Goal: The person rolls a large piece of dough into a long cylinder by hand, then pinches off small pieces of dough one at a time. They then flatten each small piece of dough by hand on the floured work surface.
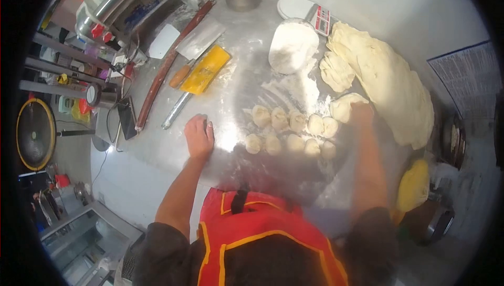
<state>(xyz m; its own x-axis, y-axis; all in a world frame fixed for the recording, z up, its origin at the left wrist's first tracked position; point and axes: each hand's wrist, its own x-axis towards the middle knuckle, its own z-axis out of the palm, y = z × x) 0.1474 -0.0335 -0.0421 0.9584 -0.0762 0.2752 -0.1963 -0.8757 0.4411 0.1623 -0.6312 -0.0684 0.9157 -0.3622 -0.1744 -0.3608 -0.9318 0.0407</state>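
My left hand [199, 134] rests on the metal table [231, 97] with its fingers curled in, near the table's front edge. What it holds, if anything, is hidden. At the right, my right hand [361, 111] is on a flattened piece of dough [344, 107], its fingers blurred and partly hidden. Two rows of small round dough pieces [279, 119] lie between my hands on floured metal. Behind my right hand spreads a large mass of dough [391, 78], with a smaller lump [336, 72] beside it.
Flour fills a scoop [293, 46] near a white scale [322, 21]. A metal bowl [242, 1] stands at the back. Leftward lie a yellow brush [210, 69], a cleaver [201, 37], a long rolling pin [164, 75] and a white scraper [164, 41].
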